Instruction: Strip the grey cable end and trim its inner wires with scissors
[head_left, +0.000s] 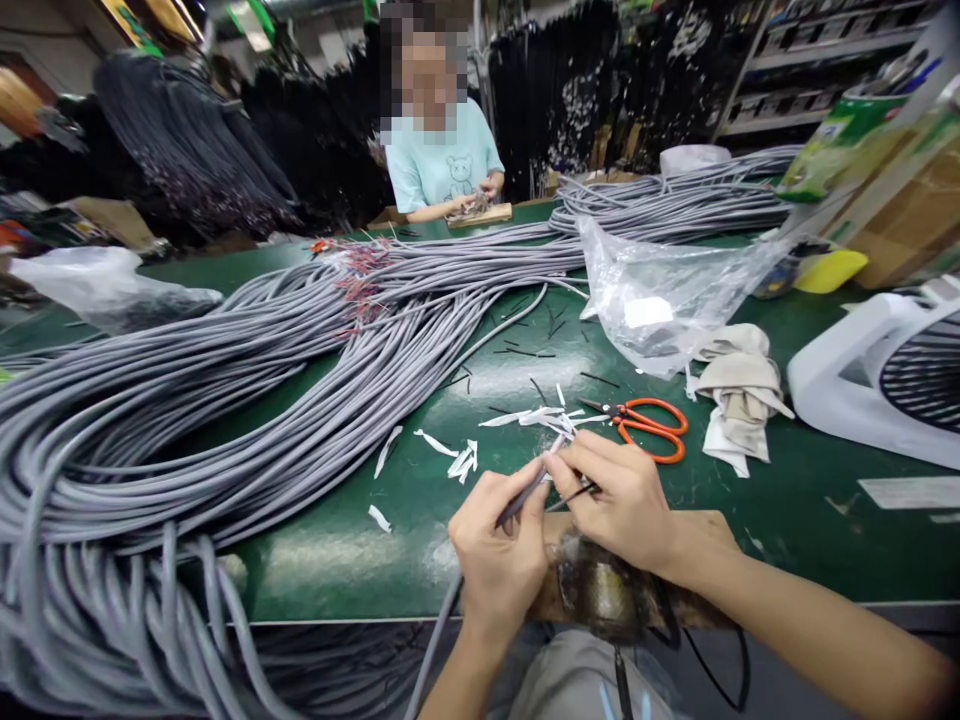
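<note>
My left hand (pixel 501 545) is closed around a grey cable (pixel 520 497) close to its end, thumb and index finger pinching it. At that cable end my right hand (pixel 616 490) is closed too, its fingertips meeting the left ones. A whitish strip shows at the cable's tip there, but what exactly the right fingers grip is hidden. A thin black piece sticks out below the right fingers. Under both hands a wooden board (pixel 709 530) carries a worn metal device (pixel 600 590). Scraps of white wrapping (pixel 525 416) lie just beyond my fingers.
Orange-handled scissors (pixel 651 428) lie right of the scraps. A big bundle of grey cables (pixel 285 440) fills the left side. A clear plastic bag (pixel 660 300), a crumpled cloth (pixel 739 390) and a white fan (pixel 885 370) stand at right. Across the green table (pixel 322 570) sits a person (pixel 442 160).
</note>
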